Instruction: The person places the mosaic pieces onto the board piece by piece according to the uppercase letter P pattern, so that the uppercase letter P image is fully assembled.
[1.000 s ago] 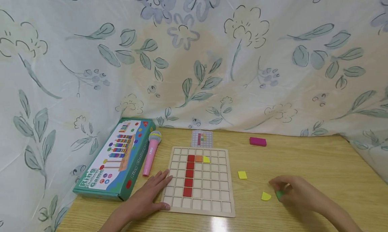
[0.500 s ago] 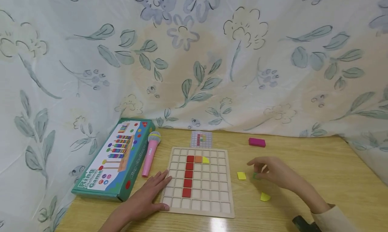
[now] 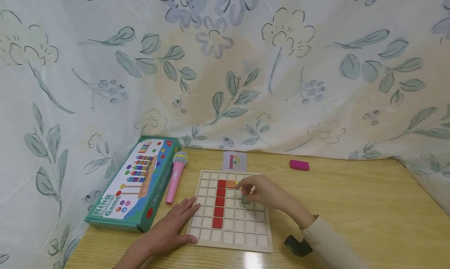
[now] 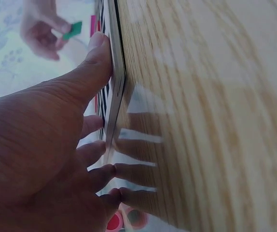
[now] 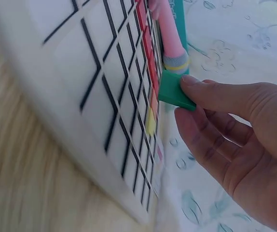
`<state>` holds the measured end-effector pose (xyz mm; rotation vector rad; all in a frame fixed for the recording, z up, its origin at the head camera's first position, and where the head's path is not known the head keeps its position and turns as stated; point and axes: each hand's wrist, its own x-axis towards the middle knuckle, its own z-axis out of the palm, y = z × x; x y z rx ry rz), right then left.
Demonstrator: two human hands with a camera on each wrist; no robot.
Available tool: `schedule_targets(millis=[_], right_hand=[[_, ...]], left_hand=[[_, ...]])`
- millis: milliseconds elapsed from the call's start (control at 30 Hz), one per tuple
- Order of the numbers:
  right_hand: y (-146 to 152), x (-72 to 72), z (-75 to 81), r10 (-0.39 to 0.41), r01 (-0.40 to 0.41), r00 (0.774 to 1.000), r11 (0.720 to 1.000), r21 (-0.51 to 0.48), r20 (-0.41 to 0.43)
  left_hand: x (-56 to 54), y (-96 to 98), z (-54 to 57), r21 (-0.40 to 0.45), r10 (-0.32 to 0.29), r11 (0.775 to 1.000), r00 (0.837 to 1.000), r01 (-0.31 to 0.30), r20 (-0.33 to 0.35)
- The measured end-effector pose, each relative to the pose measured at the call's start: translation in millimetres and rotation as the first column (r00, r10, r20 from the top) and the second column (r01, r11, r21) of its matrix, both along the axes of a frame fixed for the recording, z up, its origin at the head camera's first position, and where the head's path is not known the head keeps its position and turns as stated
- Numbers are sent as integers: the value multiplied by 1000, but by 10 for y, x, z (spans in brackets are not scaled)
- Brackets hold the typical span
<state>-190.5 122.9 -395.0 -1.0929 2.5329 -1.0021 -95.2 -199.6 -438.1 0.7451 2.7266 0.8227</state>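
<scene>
My right hand (image 3: 268, 192) hovers over the right part of a wooden grid board (image 3: 246, 248), pinching a green square tile (image 3: 245, 199) between thumb and fingers. In the right wrist view the green tile (image 5: 173, 89) is held tilted by one edge, apart from the board. My left hand (image 3: 172, 226) rests against the board's left edge with its fingers stretched out; its thumb (image 4: 97, 46) touches the rim in the left wrist view. On the board lie a column of several red tiles (image 3: 218, 211), an orange tile (image 3: 231, 184) and a yellow piece (image 3: 237, 183) partly covered by my fingers.
Behind the board lies a small printed grid card (image 3: 234, 161). A pink toy microphone (image 3: 174, 183) and a green game box (image 3: 130, 187) are at left. A magenta block (image 3: 299, 165) sits at back right. A dark curved object (image 3: 298, 246) is by the right sleeve.
My right hand has carried the green tile leftward from the table to above the board. The two loose yellow pieces are now hidden by that arm. My left hand has stayed put.
</scene>
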Motion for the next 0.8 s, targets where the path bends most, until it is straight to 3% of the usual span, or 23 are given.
schedule_targets(millis=[367, 800], right_hand=[[-403, -89, -153, 44, -42, 998, 998, -52, 44], [-470, -105, -239, 14, -14, 1000, 1000, 19, 22]], left_hand=[[-10, 9, 27, 11, -2, 1000, 1000, 2, 18], [-14, 12, 36, 18, -6, 1000, 1000, 5, 24]])
